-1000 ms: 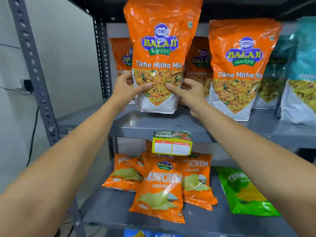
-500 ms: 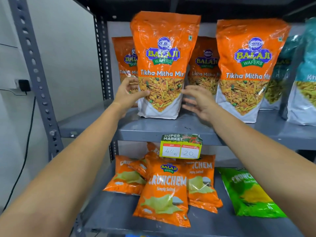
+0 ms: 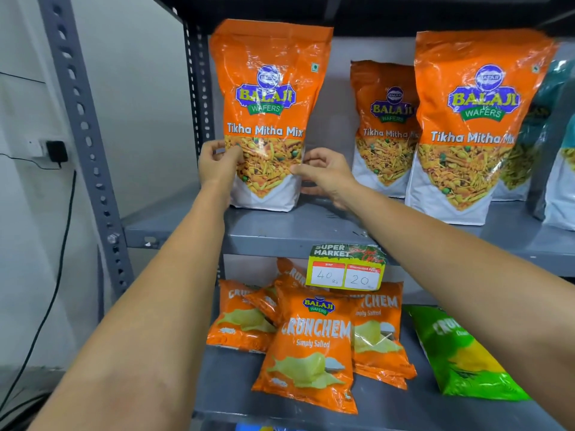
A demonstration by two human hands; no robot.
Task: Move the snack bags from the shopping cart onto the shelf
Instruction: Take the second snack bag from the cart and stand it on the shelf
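Observation:
An orange Tikha Mitha Mix bag stands upright on the grey upper shelf, at its far left beside the rack post. My left hand grips the bag's left edge, thumb on the front and fingers behind. My right hand pinches the right edge at the same height. Two more Tikha Mitha Mix bags stand to the right, one at the back and one at the front. The shopping cart is out of view.
Teal snack bags stand at the shelf's right end. On the lower shelf lie several orange Crunchem bags and a green bag. A price tag hangs from the upper shelf's edge. A perforated grey post and a wall socket are on the left.
The bag came down from the air onto the shelf and slid left and back toward the post. My right hand let go for a moment and now holds the edge again.

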